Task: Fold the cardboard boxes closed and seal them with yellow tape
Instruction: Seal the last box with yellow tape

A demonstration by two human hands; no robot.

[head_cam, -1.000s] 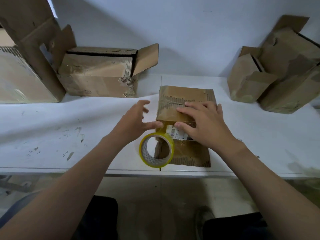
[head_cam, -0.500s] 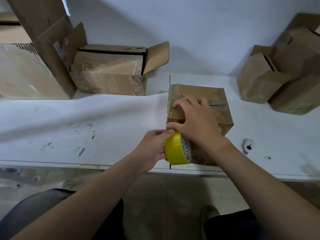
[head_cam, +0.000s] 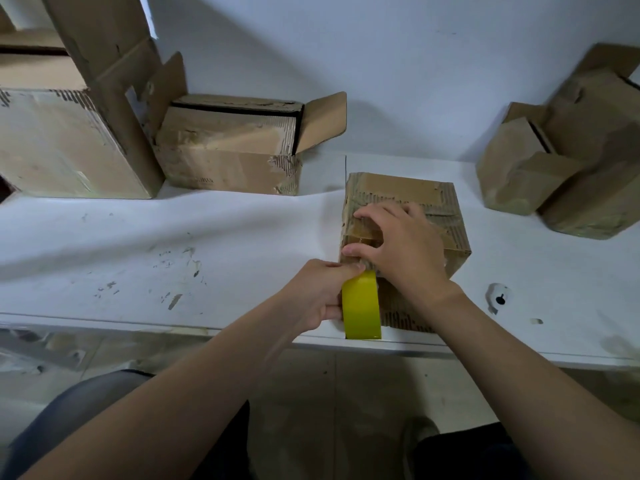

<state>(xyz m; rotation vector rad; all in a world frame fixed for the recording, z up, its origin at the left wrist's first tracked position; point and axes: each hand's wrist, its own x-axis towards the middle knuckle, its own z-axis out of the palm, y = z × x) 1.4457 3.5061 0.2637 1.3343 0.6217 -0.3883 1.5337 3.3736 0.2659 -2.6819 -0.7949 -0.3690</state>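
A small worn cardboard box (head_cam: 426, 195) with its flaps folded shut sits on the white table (head_cam: 173, 244), near the front edge. My right hand (head_cam: 398, 244) presses flat on the box's top, fingers spread over the seam. My left hand (head_cam: 318, 292) grips a roll of yellow tape (head_cam: 361, 308), held edge-on against the box's near side at the table edge. The stretch of tape between roll and box is hidden under my right hand.
Two open cardboard boxes stand at the back left: a large one (head_cam: 59, 140) and a lower one (head_cam: 225, 150) with raised flaps. Crumpled boxes (head_cam: 568, 161) sit at the back right. A small hole (head_cam: 499, 299) marks the tabletop right of my wrist.
The tape roll has turned from showing its open ring to edge-on and dropped towards the table edge. My right hand has slid towards the box's near edge. The camera moved closer.
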